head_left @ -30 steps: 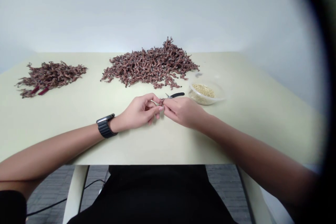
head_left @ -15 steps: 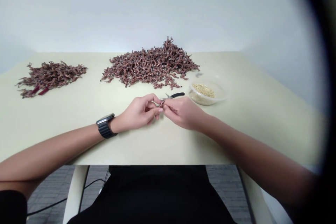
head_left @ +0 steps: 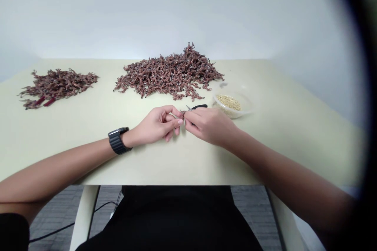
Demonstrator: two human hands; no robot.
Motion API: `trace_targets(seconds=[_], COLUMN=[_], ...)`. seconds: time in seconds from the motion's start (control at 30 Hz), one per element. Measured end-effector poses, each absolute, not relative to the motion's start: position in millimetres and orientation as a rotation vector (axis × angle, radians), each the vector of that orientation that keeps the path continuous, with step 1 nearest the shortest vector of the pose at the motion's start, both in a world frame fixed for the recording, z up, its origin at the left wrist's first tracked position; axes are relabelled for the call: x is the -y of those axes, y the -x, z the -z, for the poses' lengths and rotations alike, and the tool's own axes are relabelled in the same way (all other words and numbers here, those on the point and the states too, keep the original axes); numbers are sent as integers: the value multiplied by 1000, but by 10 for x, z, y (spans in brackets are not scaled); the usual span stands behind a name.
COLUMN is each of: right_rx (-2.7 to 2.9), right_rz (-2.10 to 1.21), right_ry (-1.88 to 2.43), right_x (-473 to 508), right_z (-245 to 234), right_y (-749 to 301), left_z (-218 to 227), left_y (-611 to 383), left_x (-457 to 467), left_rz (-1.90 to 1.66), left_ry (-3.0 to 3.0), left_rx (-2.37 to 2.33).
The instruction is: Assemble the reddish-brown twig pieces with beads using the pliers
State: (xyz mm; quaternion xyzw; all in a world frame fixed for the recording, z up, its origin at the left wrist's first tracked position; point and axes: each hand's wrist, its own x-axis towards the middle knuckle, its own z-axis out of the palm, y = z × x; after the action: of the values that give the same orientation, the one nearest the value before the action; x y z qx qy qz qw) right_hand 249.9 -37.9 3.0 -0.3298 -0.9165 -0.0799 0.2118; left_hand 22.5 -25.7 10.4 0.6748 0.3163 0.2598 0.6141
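My left hand [head_left: 160, 123], a dark watch [head_left: 119, 139] on its wrist, pinches a small reddish-brown piece [head_left: 182, 115] between thumb and index finger. The fingertips of my right hand [head_left: 207, 124] are closed on the same piece from the other side and hide most of it. Just behind the fingers lies a pointed metal tool with a black handle [head_left: 200, 106], partly covered by my right hand. Beyond it spreads a large heap of similar brown, knobbly pieces with dark tips [head_left: 167, 74].
Right of the heap stands a clear plastic bowl [head_left: 250, 106] holding small yellowish bits [head_left: 229, 102]. At the left is a smaller brown pile [head_left: 60, 84], with dark red handle-like parts [head_left: 49, 101] at its front. The pale table's front edge [head_left: 173, 182] runs below my forearms.
My hands stay together over the same spot. The small piece has turned slightly between the fingertips, and my right hand has shifted a touch to the right.
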Motion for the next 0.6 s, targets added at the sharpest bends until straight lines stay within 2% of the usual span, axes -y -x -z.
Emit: trace_targets(seconds=[0.27,0.53,0.6], right_rx=[2649,2353,2329], right_rz=[145,-335,-357], right_ry=[850,982,992], right_x=[374,362,366], right_z=[-23,91,83], right_y=[-2495,-2421,-2410], left_z=[-89,-11,-16], left_y=[-245,-232,-228], left_x=[289,282,272], left_rz=[-567,-612,-623], left_ry=[-1512,-1559,-1558], left_rx=[-729,-718,-732])
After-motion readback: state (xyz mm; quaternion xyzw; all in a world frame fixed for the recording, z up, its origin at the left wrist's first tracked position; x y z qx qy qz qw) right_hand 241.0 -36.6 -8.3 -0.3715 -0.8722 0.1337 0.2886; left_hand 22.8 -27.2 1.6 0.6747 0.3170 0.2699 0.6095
